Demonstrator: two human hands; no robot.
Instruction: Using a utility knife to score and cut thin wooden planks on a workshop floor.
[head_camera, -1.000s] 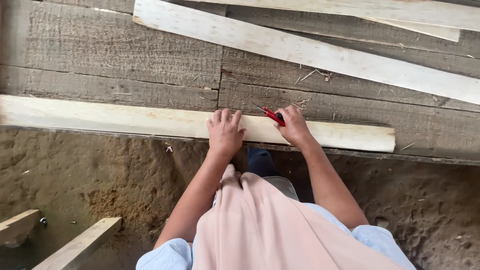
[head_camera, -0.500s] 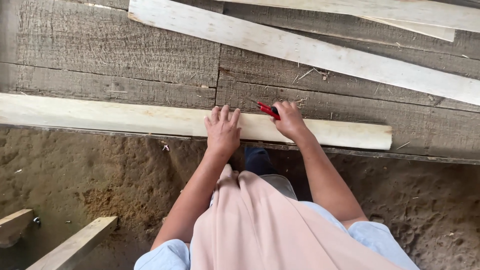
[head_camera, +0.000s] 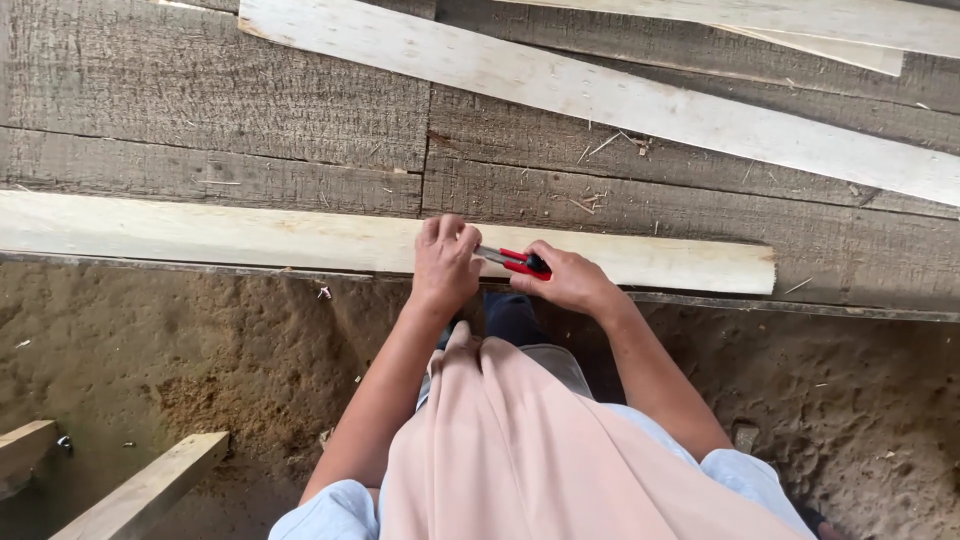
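Note:
A long pale wooden slat (head_camera: 250, 238) lies along the near edge of a rough grey plank workbench (head_camera: 230, 110). My left hand (head_camera: 445, 262) presses flat on the slat, fingers together. My right hand (head_camera: 568, 280) grips a red utility knife (head_camera: 515, 261), whose blade end points left toward the left hand's fingers, just over the slat's near edge. The two hands are almost touching.
A second long pale slat (head_camera: 600, 95) lies diagonally across the bench farther back, with more slats (head_camera: 800, 25) at the top right. Sandy ground (head_camera: 160, 350) lies below the bench edge. Pale wood offcuts (head_camera: 140, 490) sit at the bottom left.
My right hand has drawn the red knife leftward along the slat, from right of the left hand to right beside it. The left hand stays pressed on the slat.

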